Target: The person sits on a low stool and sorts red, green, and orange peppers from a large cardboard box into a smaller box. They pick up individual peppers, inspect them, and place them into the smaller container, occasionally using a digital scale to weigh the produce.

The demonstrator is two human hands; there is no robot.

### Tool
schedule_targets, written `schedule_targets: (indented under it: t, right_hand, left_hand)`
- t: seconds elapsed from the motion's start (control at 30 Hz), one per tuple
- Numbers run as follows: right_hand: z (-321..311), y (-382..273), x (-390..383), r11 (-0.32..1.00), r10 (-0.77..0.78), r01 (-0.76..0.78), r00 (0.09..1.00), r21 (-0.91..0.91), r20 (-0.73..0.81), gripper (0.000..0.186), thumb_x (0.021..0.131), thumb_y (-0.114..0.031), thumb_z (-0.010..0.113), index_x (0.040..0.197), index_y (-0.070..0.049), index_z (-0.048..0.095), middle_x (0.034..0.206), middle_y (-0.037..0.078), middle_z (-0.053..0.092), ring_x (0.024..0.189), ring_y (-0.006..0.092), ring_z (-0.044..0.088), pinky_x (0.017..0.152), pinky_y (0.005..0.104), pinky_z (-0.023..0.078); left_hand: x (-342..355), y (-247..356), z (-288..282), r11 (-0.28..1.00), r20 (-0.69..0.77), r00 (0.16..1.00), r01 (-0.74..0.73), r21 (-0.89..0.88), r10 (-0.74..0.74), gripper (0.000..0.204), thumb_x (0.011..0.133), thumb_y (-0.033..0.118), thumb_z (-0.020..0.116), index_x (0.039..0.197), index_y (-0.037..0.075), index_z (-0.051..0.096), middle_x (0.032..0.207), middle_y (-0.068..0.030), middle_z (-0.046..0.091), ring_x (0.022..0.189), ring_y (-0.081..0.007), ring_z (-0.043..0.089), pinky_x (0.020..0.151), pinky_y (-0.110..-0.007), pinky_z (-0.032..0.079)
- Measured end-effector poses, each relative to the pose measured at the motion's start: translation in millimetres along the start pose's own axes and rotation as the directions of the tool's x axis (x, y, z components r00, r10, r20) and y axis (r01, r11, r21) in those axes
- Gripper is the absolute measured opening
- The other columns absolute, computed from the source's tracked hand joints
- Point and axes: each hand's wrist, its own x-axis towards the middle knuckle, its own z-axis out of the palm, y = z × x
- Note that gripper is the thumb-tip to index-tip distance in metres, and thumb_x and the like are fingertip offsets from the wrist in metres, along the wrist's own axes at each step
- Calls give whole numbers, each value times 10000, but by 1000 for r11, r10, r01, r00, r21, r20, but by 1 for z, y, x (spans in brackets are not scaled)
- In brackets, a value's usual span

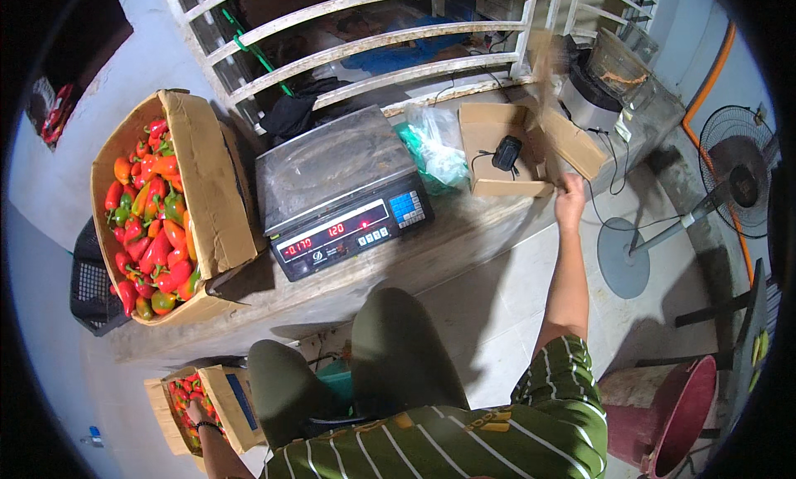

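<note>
My left hand (197, 414), with a dark bracelet at the wrist, reaches into a small cardboard box (228, 406) of red peppers (184, 391) on the floor. Its fingers are hidden among the peppers. Held out at the right, my right hand (570, 201) is closed around a brown strip (544, 89) that looks like cardboard, smeared by motion. This strip rises past the right side of a shallow open carton (514, 187), which has a black power adapter (507, 153) inside.
A large carton (217, 189) of red, orange and green peppers (153, 230) leans beside a digital scale (340, 193) on a ledge. Plastic bags (438, 152) lie by the scale. A standing fan (738, 181) and a maroon bucket (659, 413) are at right; a metal grille (381, 40) stands behind.
</note>
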Motion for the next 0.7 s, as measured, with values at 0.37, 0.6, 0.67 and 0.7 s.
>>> schedule_targets:
  t: [0.37, 0.6, 0.67, 0.7]
  right_hand:
    - [31, -180, -24, 930, 365, -326, 751, -172, 550, 641, 775, -402, 620, 1327, -199, 366, 1055, 234, 584, 882, 372, 608, 741, 470, 479]
    - [74, -125, 9, 787, 609, -454, 678, -418, 411, 536, 754, -354, 632, 1197, -124, 437, 914, 230, 625, 895, 380, 603, 767, 467, 476]
    - [77, -80, 12, 744, 656, -508, 677, -434, 334, 576, 766, -324, 617, 1266, -142, 395, 944, 235, 620, 925, 357, 601, 790, 466, 472]
    - [77, -57, 14, 663, 741, -577, 595, -477, 312, 693, 758, -317, 628, 1356, -181, 305, 1042, 229, 581, 954, 346, 593, 794, 449, 476]
  left_hand:
    - [-10, -28, 13, 991, -123, 990, 79, 104, -66, 424, 703, 312, 520, 1097, 167, 461, 1054, -72, 423, 928, -252, 408, 716, -502, 364]
    - [-2, -42, -13, 987, -180, 972, 159, 30, -151, 318, 723, 238, 520, 1034, 196, 467, 794, -23, 419, 757, -195, 414, 680, -507, 352]
    - [-7, -38, -10, 976, -171, 962, 216, 5, -212, 278, 711, 230, 520, 982, 194, 472, 696, -9, 356, 648, -184, 378, 639, -487, 352]
    - [-2, -39, -12, 978, -140, 968, 210, -3, -208, 265, 706, 224, 518, 964, 191, 472, 699, -9, 363, 636, -185, 379, 631, -481, 351]
